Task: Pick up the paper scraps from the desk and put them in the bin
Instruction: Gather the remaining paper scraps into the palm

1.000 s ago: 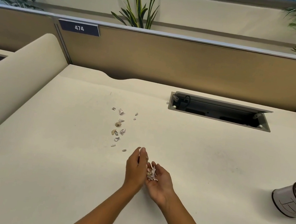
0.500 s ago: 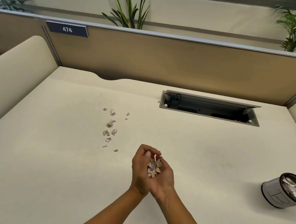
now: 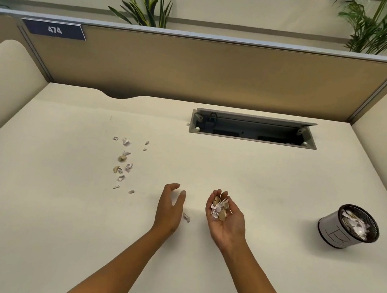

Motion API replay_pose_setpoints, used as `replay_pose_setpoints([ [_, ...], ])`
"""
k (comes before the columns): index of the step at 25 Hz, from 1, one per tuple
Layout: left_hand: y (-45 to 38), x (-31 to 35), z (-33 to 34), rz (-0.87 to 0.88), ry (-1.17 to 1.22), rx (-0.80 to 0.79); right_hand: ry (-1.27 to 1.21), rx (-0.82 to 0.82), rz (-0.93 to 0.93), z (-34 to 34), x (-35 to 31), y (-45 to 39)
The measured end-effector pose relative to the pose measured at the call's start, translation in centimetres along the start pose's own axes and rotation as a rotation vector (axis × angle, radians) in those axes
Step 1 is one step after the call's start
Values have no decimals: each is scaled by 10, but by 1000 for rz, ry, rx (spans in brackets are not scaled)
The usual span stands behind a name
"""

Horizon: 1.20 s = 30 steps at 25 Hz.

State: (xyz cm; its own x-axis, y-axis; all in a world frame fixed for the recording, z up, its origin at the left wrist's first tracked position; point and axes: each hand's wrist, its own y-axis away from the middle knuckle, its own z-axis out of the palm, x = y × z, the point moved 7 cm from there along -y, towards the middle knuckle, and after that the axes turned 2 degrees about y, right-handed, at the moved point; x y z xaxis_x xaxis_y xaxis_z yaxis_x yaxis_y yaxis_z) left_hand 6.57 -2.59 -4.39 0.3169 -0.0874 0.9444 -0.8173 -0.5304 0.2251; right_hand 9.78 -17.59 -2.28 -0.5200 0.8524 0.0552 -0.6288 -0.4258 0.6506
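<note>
My right hand [image 3: 225, 220] is cupped palm up above the cream desk [image 3: 55, 214] and carries a small heap of white and tan paper scraps [image 3: 219, 208]. A hand's width to its left, my left hand [image 3: 170, 208] hovers with curled, parted fingers and holds nothing. One lone scrap [image 3: 186, 217] lies on the desk between the two hands. Several more scraps [image 3: 123, 161] are scattered in a loose line at the left centre. The small white bin [image 3: 333, 232] with a dark rim stands at the right, partly filled with paper.
An open cable tray [image 3: 254, 128] is sunk into the desk at the back. A tan partition [image 3: 197, 70] with the label 474 closes the far side, and padded side dividers [image 3: 3, 87] flank the desk. Plants rise behind the partition.
My hands were pressed together around the scraps; now they have parted. The right hand keeps the heap and has shifted right, the left has moved away empty. One scrap now lies between them.
</note>
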Motion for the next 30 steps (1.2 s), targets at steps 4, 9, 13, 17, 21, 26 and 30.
replay_pose_setpoints([
  [4, -6, -24, 14, 112, -346, -220, -7, -50, -146, 5, -64, 13],
  [9, -8, -29, 20, 216, -647, -332, 33, -143, -483, 24, -179, 48],
  [13, -6, -26, 20, 216, -701, -378, 91, -182, -754, 32, -264, 81],
  [17, -6, -21, 19, 218, -705, -372, 450, -42, -1051, 27, -320, 105],
  [21, -5, -20, 19, 218, -694, -377, 847, 170, -1193, 16, -344, 112],
  [26, -5, -20, 19, 220, -684, -388, 1025, 188, -1162, 12, -356, 114],
  [30, -6, -19, 13, 225, -617, -422, 1147, 318, -1200, 8, -350, 116],
])
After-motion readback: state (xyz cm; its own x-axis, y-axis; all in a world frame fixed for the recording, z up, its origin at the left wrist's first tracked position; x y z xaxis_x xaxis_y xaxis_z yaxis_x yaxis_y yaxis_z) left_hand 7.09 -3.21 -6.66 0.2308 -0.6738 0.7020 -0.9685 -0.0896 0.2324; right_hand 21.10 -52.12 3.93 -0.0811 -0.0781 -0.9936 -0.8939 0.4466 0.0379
